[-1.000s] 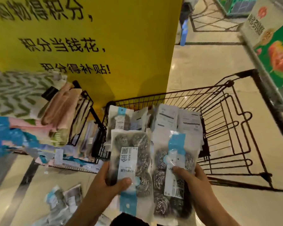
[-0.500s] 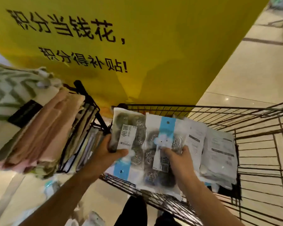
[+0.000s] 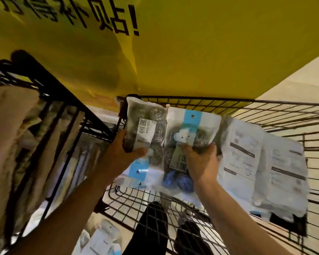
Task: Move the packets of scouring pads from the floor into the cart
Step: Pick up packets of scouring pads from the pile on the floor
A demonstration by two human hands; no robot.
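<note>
My left hand (image 3: 125,153) grips a packet of steel scouring pads (image 3: 145,126) with a white label, thumb on its front. My right hand (image 3: 201,162) holds a second packet (image 3: 191,129) with a blue strip and a white bear figure. Both packets are side by side inside the black wire cart (image 3: 265,111), at its left end. Several white packets (image 3: 265,162) lie back-side up in the cart to the right. More packets (image 3: 99,240) lie on the floor at the bottom, beside the cart.
A yellow sign (image 3: 173,52) with black characters stands right behind the cart. A second black wire rack (image 3: 53,116) holding folded cloths (image 3: 7,135) stands at the left. My dark trouser legs (image 3: 155,227) show through the cart's mesh. Beige floor tiles (image 3: 302,80) lie at the right.
Both hands have carried the two packets forward and down into the cart's left end. The view has tilted closer over the cart.
</note>
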